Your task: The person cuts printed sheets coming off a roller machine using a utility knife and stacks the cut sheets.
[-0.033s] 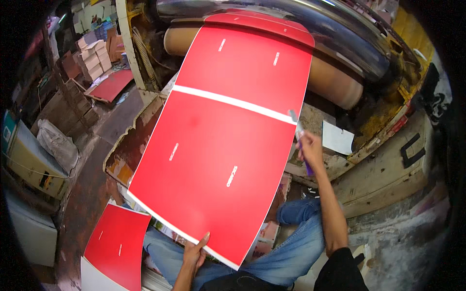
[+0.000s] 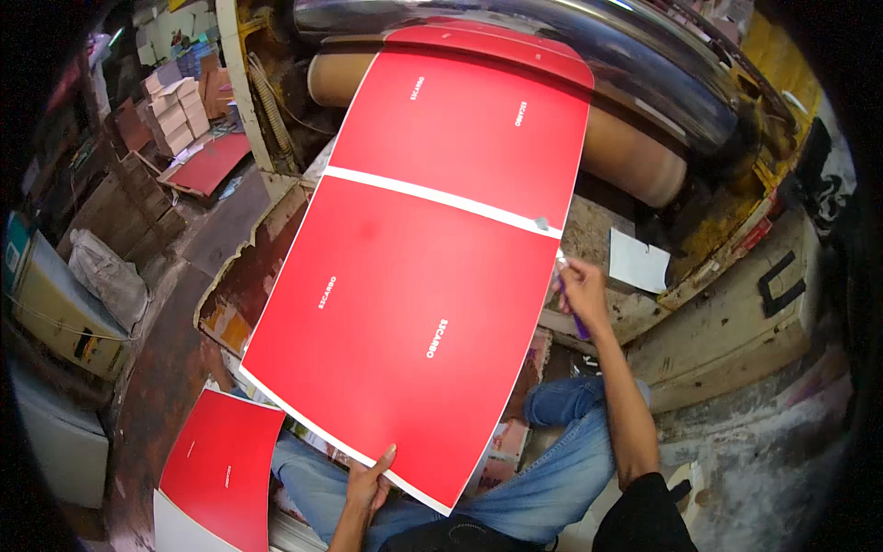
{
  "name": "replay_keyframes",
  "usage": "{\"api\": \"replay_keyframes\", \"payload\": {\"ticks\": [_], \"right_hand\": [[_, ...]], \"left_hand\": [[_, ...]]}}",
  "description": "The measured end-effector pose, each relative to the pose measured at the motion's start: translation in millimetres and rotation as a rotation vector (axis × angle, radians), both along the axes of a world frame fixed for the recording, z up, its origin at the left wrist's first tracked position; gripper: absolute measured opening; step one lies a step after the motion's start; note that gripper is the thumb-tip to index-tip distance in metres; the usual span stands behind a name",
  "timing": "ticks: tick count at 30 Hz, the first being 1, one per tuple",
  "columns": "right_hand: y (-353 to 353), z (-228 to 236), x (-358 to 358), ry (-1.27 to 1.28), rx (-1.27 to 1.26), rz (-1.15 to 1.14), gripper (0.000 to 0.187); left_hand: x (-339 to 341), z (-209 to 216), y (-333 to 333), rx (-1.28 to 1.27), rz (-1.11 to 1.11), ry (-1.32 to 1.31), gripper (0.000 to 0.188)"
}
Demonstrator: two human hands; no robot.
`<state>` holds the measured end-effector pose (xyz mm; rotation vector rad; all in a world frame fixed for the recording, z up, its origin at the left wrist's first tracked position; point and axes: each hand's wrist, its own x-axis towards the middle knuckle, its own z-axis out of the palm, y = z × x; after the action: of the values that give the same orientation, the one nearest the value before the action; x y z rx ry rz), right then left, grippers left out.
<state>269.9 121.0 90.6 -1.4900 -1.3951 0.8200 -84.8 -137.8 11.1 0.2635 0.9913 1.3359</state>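
Note:
A long red printed sheet (image 2: 386,248) with a white band across it stretches from the shiny metal roller (image 2: 635,69) down over my lap. My left hand (image 2: 366,483) pinches its near white edge, thumb on top. Beside the sheet's right edge, my right hand (image 2: 585,290) is closed around a thin tool with a purple handle (image 2: 582,326), seemingly a knife. Its silvery part points at the end of the white band, where a small grey shape shows. Motion blur and the fingers hide part of the tool.
A white sheet of paper (image 2: 638,259) lies on the machine ledge at right. Another red sheet (image 2: 221,460) rests low at left, over a grey-white one. Below the metal roller sits a brown roller (image 2: 635,156). Stacked paper blocks (image 2: 177,112) stand far left.
My right hand has drawn slightly down and left with the purple-handled tool. The red sheet has shifted a little. My left hand keeps its grip on the near edge.

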Motion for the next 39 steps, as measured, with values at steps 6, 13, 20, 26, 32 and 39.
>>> {"api": "replay_keyframes", "payload": {"ticks": [6, 13, 20, 26, 32, 39], "right_hand": [[-19, 21, -6, -0.653, 0.649, -0.232, 0.032], [36, 61, 8, -1.286, 0.777, 0.575, 0.056], [65, 122, -2, -0.716, 0.486, 0.368, 0.04], [18, 85, -46, -0.749, 0.454, 0.482, 0.027], [-7, 62, -44, -0.663, 0.33, 0.505, 0.033], [7, 19, -67, -0.642, 0.202, 0.687, 0.011]], "left_hand": [[-24, -12, -29, -0.019, 0.039, -0.076, 0.062], [-37, -26, -50, -0.077, -0.031, 0.194, 0.055], [-105, -27, -95, -0.264, -0.167, 0.321, 0.059], [-116, -84, -45, -0.191, 0.017, 0.264, 0.043], [-91, -178, 69, -0.176, 0.068, 0.231, 0.046], [-142, -247, 139, -0.36, -0.069, 0.197, 0.084]]}}
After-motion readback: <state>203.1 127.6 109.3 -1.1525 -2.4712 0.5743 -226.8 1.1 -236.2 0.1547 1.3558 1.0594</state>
